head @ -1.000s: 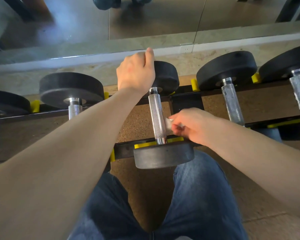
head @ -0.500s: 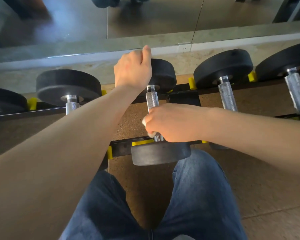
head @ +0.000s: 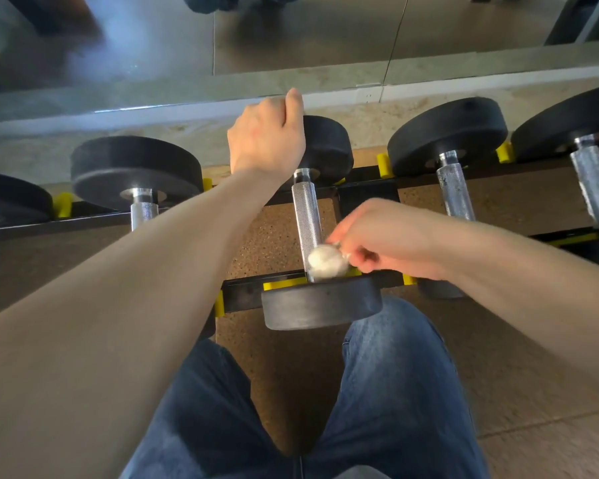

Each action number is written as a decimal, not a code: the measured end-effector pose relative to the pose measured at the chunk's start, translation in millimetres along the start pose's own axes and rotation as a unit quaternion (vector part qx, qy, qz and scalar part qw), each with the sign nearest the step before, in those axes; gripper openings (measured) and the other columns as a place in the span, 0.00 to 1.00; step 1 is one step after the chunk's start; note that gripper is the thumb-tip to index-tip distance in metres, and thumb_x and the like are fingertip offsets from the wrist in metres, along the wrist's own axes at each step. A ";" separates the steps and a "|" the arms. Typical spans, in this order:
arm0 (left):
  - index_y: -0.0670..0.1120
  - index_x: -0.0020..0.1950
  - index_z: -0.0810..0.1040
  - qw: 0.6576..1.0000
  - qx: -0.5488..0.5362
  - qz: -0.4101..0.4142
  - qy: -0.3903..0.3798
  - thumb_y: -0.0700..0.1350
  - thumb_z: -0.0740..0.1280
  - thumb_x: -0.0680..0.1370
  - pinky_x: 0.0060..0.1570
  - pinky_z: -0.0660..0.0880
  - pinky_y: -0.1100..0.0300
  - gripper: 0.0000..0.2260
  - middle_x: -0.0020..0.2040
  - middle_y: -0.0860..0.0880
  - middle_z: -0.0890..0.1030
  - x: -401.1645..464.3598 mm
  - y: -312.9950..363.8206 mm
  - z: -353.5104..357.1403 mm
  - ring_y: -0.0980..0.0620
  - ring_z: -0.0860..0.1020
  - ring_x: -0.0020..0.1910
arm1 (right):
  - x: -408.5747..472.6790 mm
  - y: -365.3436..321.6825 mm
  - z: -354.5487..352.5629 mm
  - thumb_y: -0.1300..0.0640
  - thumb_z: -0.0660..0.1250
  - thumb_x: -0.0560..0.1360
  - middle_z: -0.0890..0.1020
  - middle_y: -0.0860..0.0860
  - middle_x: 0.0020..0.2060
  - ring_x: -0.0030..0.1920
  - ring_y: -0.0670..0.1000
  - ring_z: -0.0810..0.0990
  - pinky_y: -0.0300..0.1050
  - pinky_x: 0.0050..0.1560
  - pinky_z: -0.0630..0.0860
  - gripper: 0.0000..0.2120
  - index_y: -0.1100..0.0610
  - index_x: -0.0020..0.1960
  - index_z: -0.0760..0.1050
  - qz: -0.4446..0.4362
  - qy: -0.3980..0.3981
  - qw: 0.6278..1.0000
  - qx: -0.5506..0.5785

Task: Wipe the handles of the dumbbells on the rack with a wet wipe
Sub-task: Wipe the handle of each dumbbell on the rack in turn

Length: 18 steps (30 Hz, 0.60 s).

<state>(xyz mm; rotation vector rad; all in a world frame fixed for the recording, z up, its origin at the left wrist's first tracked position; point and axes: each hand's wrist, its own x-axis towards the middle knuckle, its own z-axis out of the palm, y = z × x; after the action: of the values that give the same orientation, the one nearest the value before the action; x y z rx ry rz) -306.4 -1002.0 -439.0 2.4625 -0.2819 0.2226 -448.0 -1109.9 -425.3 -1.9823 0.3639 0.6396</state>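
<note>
left hand grips far black round weight plate, frame centre | right hand pinches balled white wet wipe against knurled chrome dumbbell handle, near end

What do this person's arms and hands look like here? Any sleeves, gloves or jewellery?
Both forearms are bare right up to the edge of the picture, with no sleeve in view. The left hand and the right hand wear no gloves, and no watch, band or ring shows on the parts in view. The only clothing visible is a pair of blue denim jeans on the legs below.
</note>
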 end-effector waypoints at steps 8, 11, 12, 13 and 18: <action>0.46 0.37 0.70 1.000 -0.006 -0.003 -0.005 0.52 0.49 0.85 0.42 0.63 0.58 0.22 0.31 0.53 0.68 -0.8 0.2 -0.3 0.54 0.67 0.32 | 21.6 -22.5 31.9 0.59 0.53 0.82 0.81 0.54 0.54 0.50 0.51 0.78 0.34 0.46 0.71 0.17 0.58 0.62 0.79 -0.222 -0.129 0.848 -0.463; 0.47 0.33 0.68 1.000 -0.003 -0.009 -0.005 0.52 0.49 0.85 0.42 0.62 0.57 0.23 0.31 0.53 0.68 0.0 0.5 -0.8 0.53 0.67 0.31 | 19.2 -24.4 17.8 0.60 0.54 0.82 0.80 0.51 0.60 0.55 0.50 0.77 0.37 0.56 0.70 0.18 0.54 0.66 0.77 -0.208 -0.143 0.850 -0.463; 0.47 0.32 0.66 1.000 -0.005 -0.008 -0.005 0.52 0.49 0.85 0.42 0.62 0.57 0.23 0.30 0.52 0.68 0.3 0.5 -0.7 0.53 0.66 0.31 | 16.5 -23.2 14.2 0.61 0.55 0.82 0.80 0.50 0.58 0.52 0.46 0.77 0.35 0.54 0.69 0.18 0.52 0.66 0.78 -0.215 -0.141 0.855 -0.450; 0.46 0.32 0.67 1.000 -0.006 -0.008 -0.004 0.52 0.49 0.85 0.41 0.62 0.57 0.23 0.30 0.52 0.67 0.8 0.2 -0.7 0.54 0.66 0.31 | 13.5 -20.6 10.2 0.62 0.56 0.82 0.81 0.47 0.54 0.47 0.42 0.76 0.32 0.51 0.68 0.18 0.51 0.65 0.78 -0.218 -0.136 0.862 -0.437; 0.44 0.41 0.75 1.000 0.003 -0.006 -0.002 0.52 0.49 0.85 0.32 0.60 0.65 0.22 0.31 0.53 0.69 -0.3 0.9 1.1 0.56 0.68 0.31 | 6.9 3.6 -14.7 0.65 0.56 0.80 0.81 0.40 0.51 0.47 0.31 0.74 0.26 0.51 0.64 0.20 0.49 0.64 0.79 -0.172 -0.089 0.890 -0.413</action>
<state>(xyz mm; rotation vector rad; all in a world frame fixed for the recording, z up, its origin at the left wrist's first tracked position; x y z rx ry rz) -306.8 -1003.4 -439.4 2.4701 -0.2691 0.2144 -440.0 -1124.4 -426.3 -2.6654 -0.4571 0.8118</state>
